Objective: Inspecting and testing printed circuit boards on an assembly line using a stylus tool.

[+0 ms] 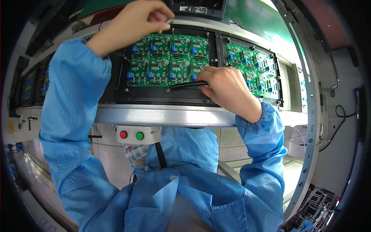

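Green circuit boards [160,63] with blue components lie side by side in a black tray [154,96] in front of me. My right hand [228,87] is closed around slim black tweezers [189,84], their tip pointing left by the tray's near edge, close to a small screw post [168,90]. Raised over the tray's far left edge, my left hand [143,19] has thumb and fingers drawn together. A small greyish thing shows at its fingertips, too small to name.
A second black tray with green boards [253,69] sits to the right. Along the front runs a metal rail [166,116], and below it hangs a control box [150,135] with red and green buttons. A dark device [199,8] stands at the back.
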Motion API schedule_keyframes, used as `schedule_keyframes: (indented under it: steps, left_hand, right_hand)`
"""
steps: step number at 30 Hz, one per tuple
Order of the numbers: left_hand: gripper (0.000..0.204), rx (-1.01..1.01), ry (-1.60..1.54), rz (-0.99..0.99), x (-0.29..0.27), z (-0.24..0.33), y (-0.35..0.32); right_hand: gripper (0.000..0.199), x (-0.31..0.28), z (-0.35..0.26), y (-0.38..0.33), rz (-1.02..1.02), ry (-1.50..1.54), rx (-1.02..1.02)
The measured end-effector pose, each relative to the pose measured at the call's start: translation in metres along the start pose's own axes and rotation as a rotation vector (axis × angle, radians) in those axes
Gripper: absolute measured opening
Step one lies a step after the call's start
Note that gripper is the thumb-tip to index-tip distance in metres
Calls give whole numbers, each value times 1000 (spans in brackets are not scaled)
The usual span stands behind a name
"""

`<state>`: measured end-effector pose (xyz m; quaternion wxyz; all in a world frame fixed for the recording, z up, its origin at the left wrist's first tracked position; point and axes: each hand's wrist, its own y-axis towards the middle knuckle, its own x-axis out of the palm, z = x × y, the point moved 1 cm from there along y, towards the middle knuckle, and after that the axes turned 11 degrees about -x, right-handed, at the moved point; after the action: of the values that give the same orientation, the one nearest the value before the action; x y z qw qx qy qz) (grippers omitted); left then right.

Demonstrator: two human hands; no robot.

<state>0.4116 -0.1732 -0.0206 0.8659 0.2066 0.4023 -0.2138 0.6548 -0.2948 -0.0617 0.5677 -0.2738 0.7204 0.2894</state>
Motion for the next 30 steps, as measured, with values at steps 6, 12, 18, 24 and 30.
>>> schedule_keyframes:
  steps: [6,12,18,24,30]
  left_hand:
    - [11,-87,-134,-206,30,38,-47]
    - [13,-2,57,-222,65,72,-66]
    - [13,-16,267,-184,87,88,-76]
    - [15,90,454,-171,103,95,-70]
    - [16,74,494,-195,118,97,-61]
  right_hand:
    - [33,-32,5,-14,229,86,-74]
    - [24,-82,57,10,442,159,146]
    - [24,-88,78,45,616,49,95]
    - [22,-69,80,32,659,195,84]
    - [22,-55,100,7,598,220,106]
